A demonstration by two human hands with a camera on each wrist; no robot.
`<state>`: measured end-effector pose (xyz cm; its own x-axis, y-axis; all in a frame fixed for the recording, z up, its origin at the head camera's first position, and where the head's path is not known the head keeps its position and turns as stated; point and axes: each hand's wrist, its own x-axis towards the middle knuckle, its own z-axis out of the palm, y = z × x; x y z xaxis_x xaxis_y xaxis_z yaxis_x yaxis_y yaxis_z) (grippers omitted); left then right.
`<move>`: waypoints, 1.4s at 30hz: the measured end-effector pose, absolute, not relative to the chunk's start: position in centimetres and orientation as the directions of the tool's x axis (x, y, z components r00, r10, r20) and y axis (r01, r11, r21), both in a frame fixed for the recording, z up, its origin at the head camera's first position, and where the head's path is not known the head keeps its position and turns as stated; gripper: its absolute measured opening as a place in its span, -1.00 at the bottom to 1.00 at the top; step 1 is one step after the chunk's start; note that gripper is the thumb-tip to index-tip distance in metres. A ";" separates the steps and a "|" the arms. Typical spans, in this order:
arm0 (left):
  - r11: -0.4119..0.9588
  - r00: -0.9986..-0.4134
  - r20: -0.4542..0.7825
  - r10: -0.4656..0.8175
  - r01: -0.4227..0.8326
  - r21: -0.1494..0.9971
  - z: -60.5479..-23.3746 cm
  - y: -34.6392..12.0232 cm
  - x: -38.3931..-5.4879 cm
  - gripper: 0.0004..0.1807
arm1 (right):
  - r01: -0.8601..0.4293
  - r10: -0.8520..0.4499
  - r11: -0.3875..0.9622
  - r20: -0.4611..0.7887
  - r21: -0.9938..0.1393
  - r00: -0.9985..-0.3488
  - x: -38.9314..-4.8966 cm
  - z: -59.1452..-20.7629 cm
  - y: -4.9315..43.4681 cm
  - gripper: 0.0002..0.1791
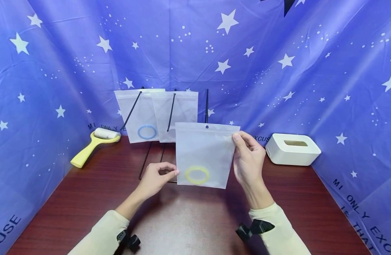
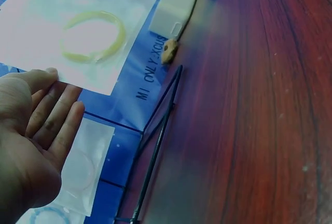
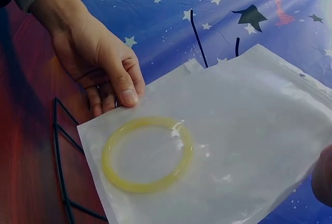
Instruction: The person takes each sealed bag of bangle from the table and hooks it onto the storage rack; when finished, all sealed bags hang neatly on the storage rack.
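My right hand (image 1: 249, 159) pinches the upper right edge of a frosted white zip bag (image 1: 211, 150), thumb in front. My left hand (image 1: 158, 177) pinches the bag's opposite edge low down, between thumb and fingers. Inside, near the bottom, lies a yellow bangle (image 3: 148, 189). The bag hangs upright over the table, its punched hole overlapping the lower end of a black prong (image 1: 207, 106) in the head view. Behind it stands a black wire rack (image 2: 165, 125). Two similar bags hang on its other prongs: one bag (image 1: 135, 109) with a blue bangle (image 1: 147, 138), another bag (image 1: 186, 109) beside it.
A yellow-handled lint roller (image 1: 90, 150) lies at the back left of the dark red wooden table (image 1: 189, 219). A white tissue box (image 1: 292, 157) stands at the back right. Blue star-patterned cloth (image 1: 310, 53) encloses the table's back and sides.
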<state>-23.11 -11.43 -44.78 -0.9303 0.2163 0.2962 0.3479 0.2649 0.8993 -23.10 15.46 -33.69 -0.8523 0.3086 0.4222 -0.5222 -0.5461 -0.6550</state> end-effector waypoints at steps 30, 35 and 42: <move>0.305 -0.961 0.271 0.058 0.275 0.912 -44.8 -10.0 -30.2 -0.85 | -0.468 0.384 -0.382 0.324 -0.797 -0.865 -31.0 -33.4 15.4 -0.86; 0.247 -0.970 0.240 0.036 0.241 0.938 -45.1 -9.6 -31.8 -0.81 | -0.446 0.383 -0.345 0.310 -0.826 -0.870 -33.0 -33.3 15.3 -0.86; 0.224 -0.974 0.227 -0.007 0.220 0.949 -44.6 -8.9 -33.8 -0.76 | -0.445 0.423 -0.348 0.285 -0.825 -0.860 -35.3 -32.8 15.3 -0.85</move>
